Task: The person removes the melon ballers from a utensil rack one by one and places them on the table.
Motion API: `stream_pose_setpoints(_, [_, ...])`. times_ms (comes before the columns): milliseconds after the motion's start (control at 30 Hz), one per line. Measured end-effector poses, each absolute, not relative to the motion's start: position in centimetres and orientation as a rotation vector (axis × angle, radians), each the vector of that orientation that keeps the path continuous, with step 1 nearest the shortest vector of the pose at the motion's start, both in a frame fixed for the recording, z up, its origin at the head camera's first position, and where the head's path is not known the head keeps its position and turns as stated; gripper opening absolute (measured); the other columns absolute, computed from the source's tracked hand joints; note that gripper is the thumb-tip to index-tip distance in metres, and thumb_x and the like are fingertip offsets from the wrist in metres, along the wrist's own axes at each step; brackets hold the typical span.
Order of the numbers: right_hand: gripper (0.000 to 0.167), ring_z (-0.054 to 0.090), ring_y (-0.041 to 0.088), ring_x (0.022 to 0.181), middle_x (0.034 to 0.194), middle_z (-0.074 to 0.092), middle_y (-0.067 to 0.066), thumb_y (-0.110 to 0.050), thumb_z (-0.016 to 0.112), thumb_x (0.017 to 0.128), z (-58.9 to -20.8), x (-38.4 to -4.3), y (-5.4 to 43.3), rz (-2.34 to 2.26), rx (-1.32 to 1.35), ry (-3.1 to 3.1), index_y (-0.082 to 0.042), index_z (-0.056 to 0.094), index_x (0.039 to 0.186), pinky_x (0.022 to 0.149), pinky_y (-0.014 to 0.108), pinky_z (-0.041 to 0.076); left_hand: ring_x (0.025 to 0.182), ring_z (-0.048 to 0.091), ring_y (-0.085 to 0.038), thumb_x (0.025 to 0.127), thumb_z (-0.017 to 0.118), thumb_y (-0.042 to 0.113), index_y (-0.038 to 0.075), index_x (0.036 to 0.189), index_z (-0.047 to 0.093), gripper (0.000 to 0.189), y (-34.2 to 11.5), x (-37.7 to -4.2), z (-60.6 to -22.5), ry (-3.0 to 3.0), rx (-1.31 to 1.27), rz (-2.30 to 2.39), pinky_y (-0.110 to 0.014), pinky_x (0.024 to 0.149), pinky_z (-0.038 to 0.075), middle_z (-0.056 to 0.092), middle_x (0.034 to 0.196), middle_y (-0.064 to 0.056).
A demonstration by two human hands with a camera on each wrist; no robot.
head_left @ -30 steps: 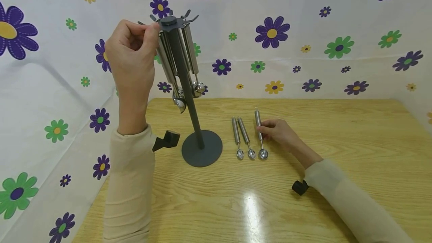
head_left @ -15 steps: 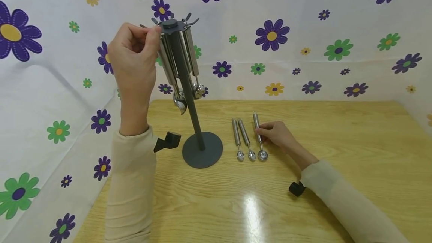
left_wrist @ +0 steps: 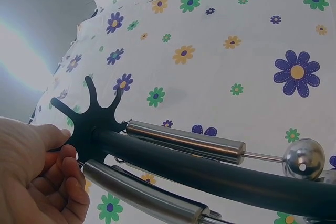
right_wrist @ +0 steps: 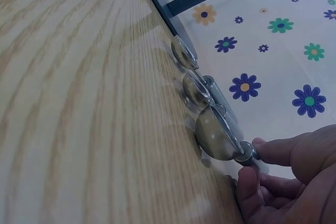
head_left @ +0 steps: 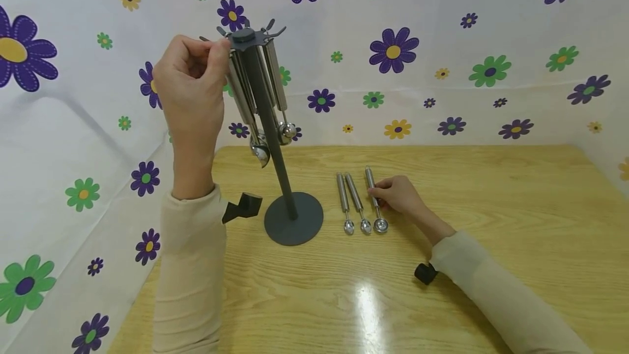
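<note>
My left hand (head_left: 194, 83) pinches a hook at the top of the dark grey utensil stand (head_left: 265, 97), its fingertips beside the hub. In the left wrist view the stand's top plate (left_wrist: 94, 124) spreads its hooks past the thumb. Steel scoops (head_left: 277, 78) hang from the stand, their round bowls low by the pole. On the table, my right hand (head_left: 400, 193) pinches the handle of a steel scoop with a round bowl (head_left: 380, 225). That bowl rests on or very near the wood. Just left of it lie two smaller oval-bowled spoons (head_left: 343, 193), side by side.
The stand's round base (head_left: 294, 231) sits on the wooden table (head_left: 304, 299), left of the loose spoons. A flower-print cloth (head_left: 417, 97) rises behind the table and along its left side.
My right hand has shifted slightly left, and the scoop's handle end has tilted left and toward me, closer to the two spoons. The left hand keeps its place on the stand.
</note>
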State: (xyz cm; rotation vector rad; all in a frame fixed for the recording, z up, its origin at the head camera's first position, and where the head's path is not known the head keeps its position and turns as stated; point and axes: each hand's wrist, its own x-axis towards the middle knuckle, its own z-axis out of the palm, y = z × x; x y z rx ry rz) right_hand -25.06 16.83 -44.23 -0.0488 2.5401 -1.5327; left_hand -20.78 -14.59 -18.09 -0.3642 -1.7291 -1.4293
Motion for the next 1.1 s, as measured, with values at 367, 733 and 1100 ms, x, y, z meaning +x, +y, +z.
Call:
stream_pose_setpoints(367, [0.026,0.06,0.013,0.058,0.07,0.065,0.007,-0.015,0.073,0.097,-43.7,-24.98,16.31,-1.433,-0.017,2.622,0.01,0.074,0.106,0.053,0.024,0.053,0.065,0.054,-0.013,0.1,0.07,0.016,0.004,0.097,0.071,0.012,-14.78,-20.91,-18.46,-1.705,-0.442,-1.347,-0.023,0.061,0.045,0.064,0.08,0.008])
stream_pose_setpoints(733, [0.026,0.061,0.011,0.055,0.073,0.07,0.01,-0.013,0.073,0.097,-44.01,-24.94,16.11,-1.423,-0.056,2.657,0.01,0.074,0.109,0.053,0.024,0.054,0.065,0.054,-0.013,0.1,0.069,0.015,0.004,0.097,0.071,0.012,-14.8,-20.97,-18.51,-1.696,-0.447,-1.352,-0.023,0.062,0.046,0.064,0.079,0.009])
stream_pose_setpoints(1100, [0.035,0.063,0.016,0.064,0.08,0.07,0.011,-0.021,0.067,0.101,-43.89,-24.84,16.49,-1.447,-0.03,2.647,0.01,0.071,0.115,0.058,0.027,0.054,0.065,0.054,-0.013,0.1,0.069,0.015,0.003,0.097,0.071,0.012,-14.88,-20.93,-18.47,-1.696,-0.458,-1.347,-0.023,0.062,0.046,0.063,0.079,0.01])
